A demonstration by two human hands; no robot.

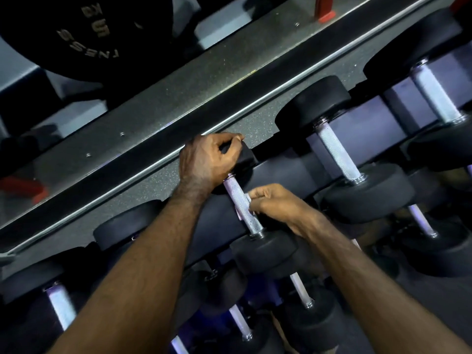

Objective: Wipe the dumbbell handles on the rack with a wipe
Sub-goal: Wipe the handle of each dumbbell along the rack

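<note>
Right hand (277, 204): fingers curled, pinching a white wipe (248, 200) against the right side of a knurled steel handle (241, 206); the wipe seems to wrap behind the handle, though little of it shows.
Left hand (207, 159): fingers bent over the far black head (245, 159) of the same dumbbell, gripping it.
Dumbbell: lying tilted on the top tier of the rack (281, 167), near head (264, 251) towards the viewer.
Neighbouring dumbbell (337, 149): to the right on the same tier, well apart from both hands.
Lower tier: further dumbbells, dim and partly hidden by the forearms.
Behind the rack: speckled floor (178, 93); black weight plate (84, 34), upper left.
</note>
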